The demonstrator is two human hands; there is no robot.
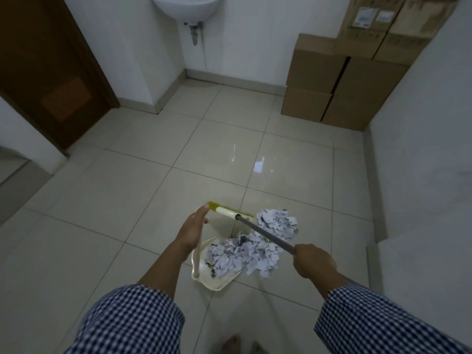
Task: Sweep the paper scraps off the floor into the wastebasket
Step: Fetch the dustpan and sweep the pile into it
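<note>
A cream dustpan (217, 283) stands on the tiled floor in front of me, with white paper scraps (237, 256) heaped in it and spilling over its right edge. A second pile of scraps (277, 223) lies on the floor just beyond. My left hand (191, 231) holds the dustpan's upright handle (197, 259) between thumb and palm, its fingers stretched forward. My right hand (314, 259) grips the grey shaft of the broom (265, 233). The broom's yellow and cream head (229, 212) rests on the floor past the dustpan. No wastebasket is in view.
Stacked cardboard boxes (342, 80) fill the far right corner. A white washbasin (186, 6) hangs on the back wall and a brown door (51, 72) stands at the left. A white wall (421, 175) runs close along the right. My bare feet (240, 344) show at the bottom edge.
</note>
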